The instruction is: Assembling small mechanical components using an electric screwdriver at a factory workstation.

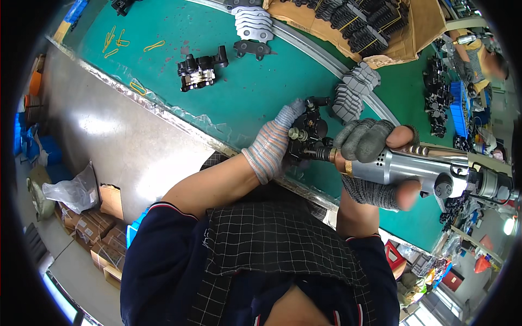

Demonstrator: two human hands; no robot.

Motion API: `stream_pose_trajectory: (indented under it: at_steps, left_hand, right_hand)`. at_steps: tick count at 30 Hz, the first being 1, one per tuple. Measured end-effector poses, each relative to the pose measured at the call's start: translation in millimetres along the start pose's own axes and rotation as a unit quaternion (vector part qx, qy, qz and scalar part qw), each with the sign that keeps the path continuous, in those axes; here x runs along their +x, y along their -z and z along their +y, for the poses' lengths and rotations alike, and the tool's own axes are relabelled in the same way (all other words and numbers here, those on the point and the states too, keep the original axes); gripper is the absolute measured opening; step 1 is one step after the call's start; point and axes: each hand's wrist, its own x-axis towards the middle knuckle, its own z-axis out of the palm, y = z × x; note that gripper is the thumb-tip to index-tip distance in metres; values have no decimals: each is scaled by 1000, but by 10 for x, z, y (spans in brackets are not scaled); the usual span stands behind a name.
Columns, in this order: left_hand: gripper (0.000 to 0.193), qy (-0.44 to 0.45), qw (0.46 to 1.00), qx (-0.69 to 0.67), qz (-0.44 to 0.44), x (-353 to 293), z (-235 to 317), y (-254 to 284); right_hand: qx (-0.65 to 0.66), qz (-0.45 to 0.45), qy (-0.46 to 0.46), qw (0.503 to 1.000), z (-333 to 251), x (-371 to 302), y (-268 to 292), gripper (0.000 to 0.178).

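Observation:
My left hand [270, 143], in a pale striped glove, is closed around the near side of a black brake caliper [312, 128] at the green table's front edge. In a dark grey glove with bare fingertips, my right hand [365, 142] grips a silver air screwdriver [405, 169]. The tool lies nearly level, its nose pointing left against the caliper's near right side. Exactly where the tip meets the caliper is hard to make out. A second black caliper [197, 73] with a bright metal face rests farther left. Grey brake pads [356, 89] lean in a row just beyond my right hand.
Another row of brake pads [253, 25] stands at the back along a metal rail [310, 48]. A cardboard box [429, 24] holds many black parts. Yellow rubber bands [154, 46] lie on the left. Beyond a blue crate [460, 111], another person [477, 62] is at work.

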Motion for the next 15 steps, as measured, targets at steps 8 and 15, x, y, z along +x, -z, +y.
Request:
stream_pose_trajectory:
  at_steps: [8,15]
  left_hand:
    - [68,-15,996,85,31,-181,345,-123]
    - [49,-208,975,78,29,-230,1886,64]
  right_hand:
    - [21,-35,-2,999,-413,433,183,88]
    - [-562,188,337,732,-373,381,644,49]
